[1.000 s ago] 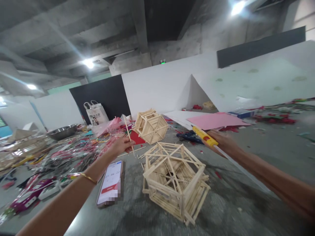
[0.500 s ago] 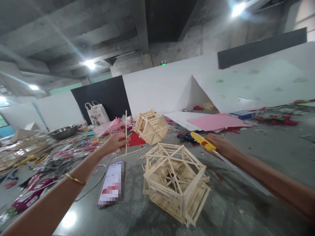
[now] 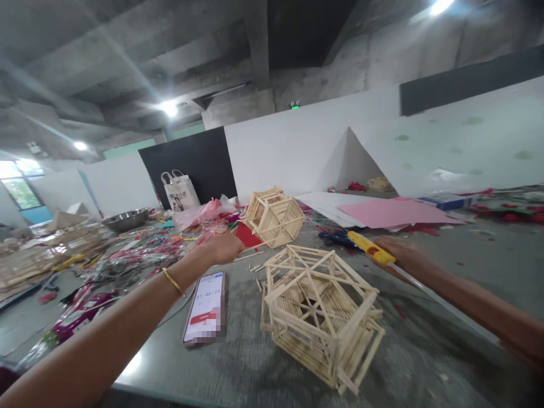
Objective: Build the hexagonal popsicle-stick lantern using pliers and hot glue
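Note:
My left hand point(image 3: 226, 249) is closed on a thin wooden stick point(image 3: 260, 246), which points right from its fingers, nearly level. In my right hand point(image 3: 393, 253) is a yellow glue gun point(image 3: 370, 247), and a long clear glue stick point(image 3: 442, 301) trails from its back end. Between the two hands, nearest me, stands an open frame of wooden sticks point(image 3: 317, 323) with a six-sided spoked top. Behind it a second stick frame point(image 3: 280, 220) lies tipped, its spoked face towards me. The fingertips of my left hand are partly hidden.
A phone point(image 3: 204, 309) showing a timer lies left of the near frame. Plastic-wrapped craft supplies point(image 3: 140, 258) crowd the left, with a metal bowl point(image 3: 125, 220) and a white bag point(image 3: 180, 192) behind. Pink card point(image 3: 399, 212) and dark-handled pliers-like tools point(image 3: 334, 237) lie towards the back right.
My left hand has turned, bringing its stick from upright to nearly level, pointing right. My right hand keeps hold of the glue gun. The whole view has shifted slightly.

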A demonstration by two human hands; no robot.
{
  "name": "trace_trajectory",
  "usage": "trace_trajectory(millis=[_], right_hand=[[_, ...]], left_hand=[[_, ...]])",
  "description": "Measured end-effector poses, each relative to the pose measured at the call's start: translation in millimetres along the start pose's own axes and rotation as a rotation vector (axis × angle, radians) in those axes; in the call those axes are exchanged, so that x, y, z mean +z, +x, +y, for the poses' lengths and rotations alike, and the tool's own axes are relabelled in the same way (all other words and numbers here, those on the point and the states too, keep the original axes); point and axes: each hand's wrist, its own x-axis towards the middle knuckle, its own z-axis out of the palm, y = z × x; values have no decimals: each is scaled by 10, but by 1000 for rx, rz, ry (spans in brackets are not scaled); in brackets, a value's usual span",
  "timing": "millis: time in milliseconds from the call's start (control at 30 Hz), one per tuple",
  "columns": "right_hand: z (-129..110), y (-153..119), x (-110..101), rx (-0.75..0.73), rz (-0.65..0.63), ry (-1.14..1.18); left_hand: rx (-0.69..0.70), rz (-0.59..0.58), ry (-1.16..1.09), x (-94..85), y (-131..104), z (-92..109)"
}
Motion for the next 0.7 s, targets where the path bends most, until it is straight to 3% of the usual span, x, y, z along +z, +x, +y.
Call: trace_trajectory(millis=[233,700], right_hand=[[-20,-3,-20,16,-19,-36],[-85,7,-59,3,-39,-36]], left_hand=[[8,-44,24,226,219,-121],[-38,-70,87,474,231,-375]])
